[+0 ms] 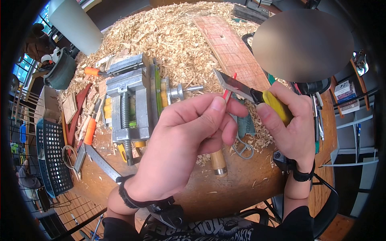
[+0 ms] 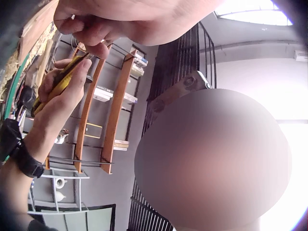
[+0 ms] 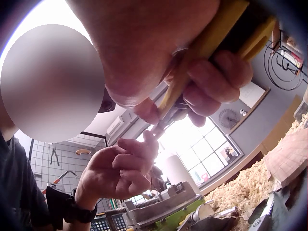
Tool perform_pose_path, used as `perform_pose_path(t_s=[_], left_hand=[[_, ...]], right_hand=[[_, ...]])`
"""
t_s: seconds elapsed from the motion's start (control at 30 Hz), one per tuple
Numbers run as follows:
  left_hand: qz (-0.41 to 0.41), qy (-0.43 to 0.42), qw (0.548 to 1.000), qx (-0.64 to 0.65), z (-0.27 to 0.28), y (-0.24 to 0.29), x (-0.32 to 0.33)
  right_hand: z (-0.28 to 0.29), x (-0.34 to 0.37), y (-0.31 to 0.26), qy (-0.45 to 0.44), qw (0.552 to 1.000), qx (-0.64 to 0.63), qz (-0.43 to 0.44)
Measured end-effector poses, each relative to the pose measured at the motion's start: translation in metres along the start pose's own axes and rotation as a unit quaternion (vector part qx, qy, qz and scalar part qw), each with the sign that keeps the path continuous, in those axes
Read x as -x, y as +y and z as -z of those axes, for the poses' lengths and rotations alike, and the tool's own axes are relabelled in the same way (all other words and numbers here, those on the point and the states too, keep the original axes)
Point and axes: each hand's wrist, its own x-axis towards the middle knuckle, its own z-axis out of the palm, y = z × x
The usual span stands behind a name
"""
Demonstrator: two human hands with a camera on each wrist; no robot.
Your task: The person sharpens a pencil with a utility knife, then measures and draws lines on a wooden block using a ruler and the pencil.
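Slim red stick (image 1: 225,94) is held above the tabletop, pinched between the thumb and forefinger of the left hand (image 1: 183,132). The right hand (image 1: 295,120) has its fingers curled round a yellow-and-black utility knife (image 1: 277,106) with a broad grey blade. In the head view the blade slants up and leftward, crossing beside the stick; whether its edge touches, I cannot tell. Beneath lies the brown wooden tabletop (image 1: 249,178), its far part heaped with pale curled wood shavings (image 1: 173,44). A silver-grey metal vise (image 1: 140,100) with a threaded screw stands left of the hands. Beyond them, a flat wooden board (image 1: 233,50) marked with red lines lies among the shavings. A light wooden handle (image 1: 218,160) with a metal collar lies near the tabletop's near edge.
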Motion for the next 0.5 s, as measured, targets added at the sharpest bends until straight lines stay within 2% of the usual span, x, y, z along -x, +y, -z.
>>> perform_pose_path(t_s=[0.07,0.13,0.2,0.27,0.5], left_hand=[[0.006,-0.01,1.0,0.009,0.001,0.0,0.0],[0.011,-0.025,0.999,0.028,0.002,-0.001,0.001],[0.017,-0.041,0.998,0.046,0.002,0.001,0.004],[0.054,-0.072,0.992,0.09,0.002,0.01,0.01],[0.034,-0.016,0.997,0.073,-0.001,0.003,0.003]], right_hand=[[0.0,0.0,0.0,-0.007,1.0,0.007,0.0],[-0.002,0.0,0.0,0.047,0.998,0.051,-0.015],[0.002,-0.005,0.006,0.049,0.995,0.077,-0.034],[0.006,-0.007,0.008,0.051,0.992,0.099,-0.051],[0.0,-0.003,0.006,0.052,0.998,0.029,-0.009]])
